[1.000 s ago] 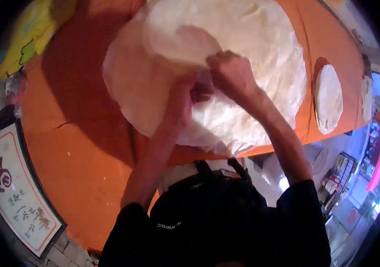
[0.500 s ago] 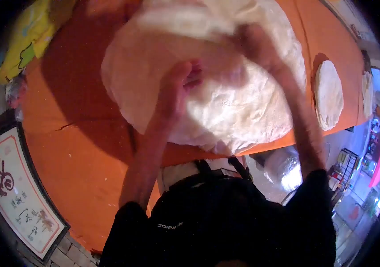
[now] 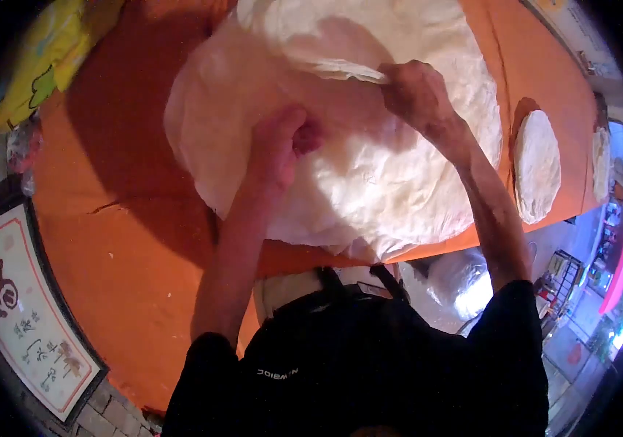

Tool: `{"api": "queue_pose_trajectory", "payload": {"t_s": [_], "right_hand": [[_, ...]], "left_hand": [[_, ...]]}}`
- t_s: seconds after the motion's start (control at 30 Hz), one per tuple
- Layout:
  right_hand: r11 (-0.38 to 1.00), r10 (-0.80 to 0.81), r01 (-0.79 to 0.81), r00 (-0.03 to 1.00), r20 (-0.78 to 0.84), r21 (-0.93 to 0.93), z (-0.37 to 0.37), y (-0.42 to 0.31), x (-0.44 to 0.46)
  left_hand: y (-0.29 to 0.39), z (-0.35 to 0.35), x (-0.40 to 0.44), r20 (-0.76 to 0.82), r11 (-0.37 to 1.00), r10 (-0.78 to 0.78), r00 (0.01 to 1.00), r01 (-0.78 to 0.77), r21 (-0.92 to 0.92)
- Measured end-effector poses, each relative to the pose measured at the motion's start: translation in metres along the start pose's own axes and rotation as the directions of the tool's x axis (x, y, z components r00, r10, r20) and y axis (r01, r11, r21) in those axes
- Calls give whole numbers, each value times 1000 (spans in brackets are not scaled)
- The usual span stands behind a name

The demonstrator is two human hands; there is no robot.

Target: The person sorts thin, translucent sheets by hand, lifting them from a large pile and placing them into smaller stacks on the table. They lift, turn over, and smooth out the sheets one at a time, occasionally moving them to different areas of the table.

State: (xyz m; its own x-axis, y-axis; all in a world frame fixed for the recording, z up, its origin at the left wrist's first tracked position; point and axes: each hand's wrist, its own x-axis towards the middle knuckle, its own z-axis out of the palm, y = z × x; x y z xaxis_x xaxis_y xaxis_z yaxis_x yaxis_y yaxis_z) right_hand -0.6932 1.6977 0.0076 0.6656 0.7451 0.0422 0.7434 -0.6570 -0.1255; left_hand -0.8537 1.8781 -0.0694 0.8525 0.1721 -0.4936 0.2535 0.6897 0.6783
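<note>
A very large, thin, pale dough sheet [image 3: 399, 197] is spread over the orange-covered table, its near edge uneven and wrinkled. My right hand [image 3: 417, 95] is closed on a raised fold of dough [image 3: 344, 71] that stretches leftward from its fingers, casting a rounded shadow on the sheet. Over the left part of the sheet is my left hand [image 3: 282, 146], fingers curled inward. Whatever its fingers may hold is hidden, and I cannot tell whether it touches the dough.
A smaller oval dough piece [image 3: 537, 167] lies to the right, with another pale piece [image 3: 601, 164] beyond it. On the left are a framed sign [image 3: 34, 313] with handwritten characters and a yellow cloth [image 3: 42, 58]. A shiny wrapped bundle [image 3: 461, 280] sits below the table edge.
My right hand, blurred before, is now sharp, slightly lower, and gripping a lifted fold of dough. The left hand has shifted slightly left and down, its fingers more curled.
</note>
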Motion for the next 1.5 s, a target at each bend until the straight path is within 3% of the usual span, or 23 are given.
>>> {"api": "queue_pose_trajectory", "payload": {"t_s": [0.1, 0.2, 0.27, 0.37, 0.5, 0.63, 0.73, 0.8, 0.83, 0.93, 1.03, 1.13, 1.23, 1.3, 1.4, 1.5], "right_hand": [[996, 24, -29, 998, -52, -82, -17, -11, -4], [991, -123, 110, 976, -178, -80, -4, -16, -8], [995, -98, 96, 991, -86, -33, 9, -21, -4], [970, -1, -17, 997, 74, 243, -5, -38, 3], [932, -115, 185, 966, -230, 311, 11, -37, -30], [981, -40, 107, 928, -370, 163, 33, -34, -27], [998, 13, 1, 978, -208, 65, 29, -25, -14], [991, 45, -44, 999, 1, -130, -12, -6, 4], [988, 154, -153, 985, -74, 20, -37, 1, 12], [996, 82, -90, 944, -319, -8, -124, -1, 10], [998, 8, -28, 935, -355, -50, -144, -26, -13], [1000, 7, 0, 964, -265, 25, -112, -34, -23], [980, -10, 33, 993, -115, 197, -42, 19, -7], [976, -23, 43, 995, -92, 214, -15, 48, 0], [996, 23, -18, 999, -47, 87, -59, 32, 4], [1000, -27, 28, 997, -72, 11, -108, -11, -13]], "left_hand": [[-2, 10, 8, -20, 999, -22, 1000, 23, 23], [6, 16, 19, 76, 993, -60, 995, 51, 106], [4, 18, 17, 74, 981, -117, 990, 103, 164], [7, 27, 17, 10, 973, -149, 989, 145, 181], [22, 35, 17, 58, 986, -104, 993, 95, 134], [28, 51, 17, 34, 995, -79, 996, 76, 67], [26, 44, 24, 116, 998, -45, 992, 39, 53], [24, 33, 19, 153, 999, -38, 988, 41, -20], [22, 28, 15, 173, 997, -38, 984, 49, -58], [24, 17, -2, 8, 996, -46, 999, 45, 82], [19, 5, 7, 56, 991, 2, 998, -9, 132], [30, 15, 9, -20, 993, 106, 994, -105, 63], [38, 11, -10, -133, 979, 198, 971, -188, 85], [33, -6, -38, -250, 962, 192, 949, -132, 237], [8, -60, -87, -414, 889, 290, 863, -83, 450], [-13, -109, -120, -552, 841, 407, 728, -64, 537]]}}
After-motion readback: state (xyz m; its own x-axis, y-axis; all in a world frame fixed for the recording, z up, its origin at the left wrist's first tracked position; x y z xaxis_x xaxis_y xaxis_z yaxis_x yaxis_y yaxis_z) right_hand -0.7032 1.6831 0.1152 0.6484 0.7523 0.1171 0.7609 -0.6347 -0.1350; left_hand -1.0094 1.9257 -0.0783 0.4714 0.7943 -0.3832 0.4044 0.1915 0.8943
